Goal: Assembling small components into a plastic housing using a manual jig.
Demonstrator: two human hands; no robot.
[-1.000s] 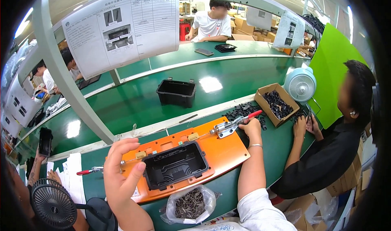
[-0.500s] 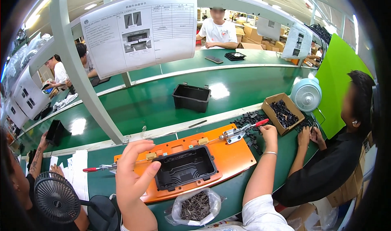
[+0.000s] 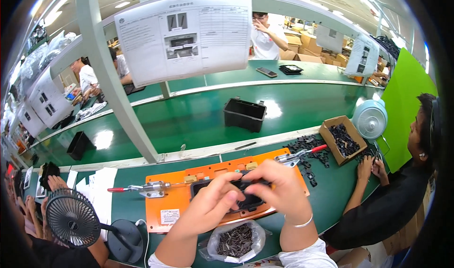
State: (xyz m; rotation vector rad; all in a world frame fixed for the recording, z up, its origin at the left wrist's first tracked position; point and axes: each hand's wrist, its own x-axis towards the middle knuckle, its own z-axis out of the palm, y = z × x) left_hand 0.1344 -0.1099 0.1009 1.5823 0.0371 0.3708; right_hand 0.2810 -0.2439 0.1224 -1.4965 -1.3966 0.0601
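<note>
Both my hands meet over a black plastic tray part seated in an orange fixture plate. My left hand reaches in from the lower left, fingers pinched at the part's top edge. My right hand, a bangle on its wrist, curls over the part's right side. Whether anything small sits between the fingers is hidden. Two red-handled toggle clamps stand at the fixture's ends. A clear bag of dark screws lies just below the fixture.
A black desk fan stands at the lower left. A cardboard box of black parts and loose black parts lie to the right, beside a seated person. A black bin rides the green conveyor. Other workers sit beyond.
My right hand left the right toggle clamp and came to the black part. My left hand moved from the fixture's left side to the part. The view shifted downward.
</note>
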